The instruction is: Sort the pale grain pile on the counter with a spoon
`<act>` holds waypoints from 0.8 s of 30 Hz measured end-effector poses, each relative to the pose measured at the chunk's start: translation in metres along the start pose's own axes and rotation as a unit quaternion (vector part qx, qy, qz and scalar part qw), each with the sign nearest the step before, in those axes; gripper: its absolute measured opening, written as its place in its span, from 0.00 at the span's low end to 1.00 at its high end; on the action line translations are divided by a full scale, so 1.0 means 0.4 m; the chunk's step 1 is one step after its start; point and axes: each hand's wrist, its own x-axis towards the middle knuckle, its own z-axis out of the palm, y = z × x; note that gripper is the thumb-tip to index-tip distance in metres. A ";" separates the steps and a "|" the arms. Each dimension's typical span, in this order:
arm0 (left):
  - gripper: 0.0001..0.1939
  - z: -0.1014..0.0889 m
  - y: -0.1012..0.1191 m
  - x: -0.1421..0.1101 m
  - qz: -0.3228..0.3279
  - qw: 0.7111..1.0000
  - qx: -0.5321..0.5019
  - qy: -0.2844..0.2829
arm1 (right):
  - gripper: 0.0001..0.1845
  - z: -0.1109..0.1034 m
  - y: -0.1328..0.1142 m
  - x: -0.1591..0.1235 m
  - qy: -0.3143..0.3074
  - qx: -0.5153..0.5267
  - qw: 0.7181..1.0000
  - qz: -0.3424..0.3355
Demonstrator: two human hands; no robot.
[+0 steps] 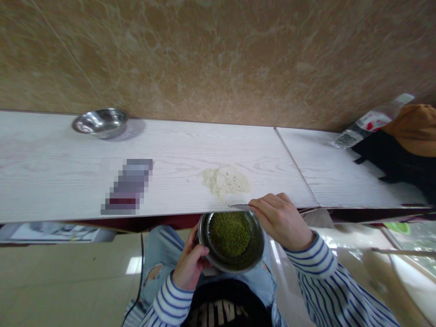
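Observation:
My left hand (pixel 193 263) grips the left rim of a steel bowl (pixel 257 261), with the thumb over the edge. Small green beans (pixel 231 234), which look like mung beans, lie in it. The bowl sits just below the table's front edge, above my lap. My right hand (pixel 281 220) is closed around a thin metal spoon (pixel 240 206), whose tip points left over the table edge above the bowl. Most of its handle is hidden in my fingers. Just beyond the spoon, a loose heap of white rice grains (pixel 226 181) with a few dark specks is spread on the tabletop.
A second steel bowl (pixel 100 123) stands at the back left of the white table (pixel 177 150). A pixelated dark flat object (pixel 129 188) lies nearer the front. On the right are a plastic bottle (pixel 371 121) and a black and brown bag or cloth (pixel 408 141). A marbled wall rises behind.

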 end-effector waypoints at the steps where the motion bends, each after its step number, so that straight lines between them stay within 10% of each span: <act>1: 0.36 0.000 -0.001 0.000 0.001 1.000 -0.001 0.001 | 0.10 0.001 0.000 0.001 -0.001 -0.003 1.000 0.000; 24: 0.37 -0.004 0.003 0.000 0.002 1.000 0.004 0.006 | 0.10 0.006 -0.007 0.013 0.011 -0.012 1.000 0.012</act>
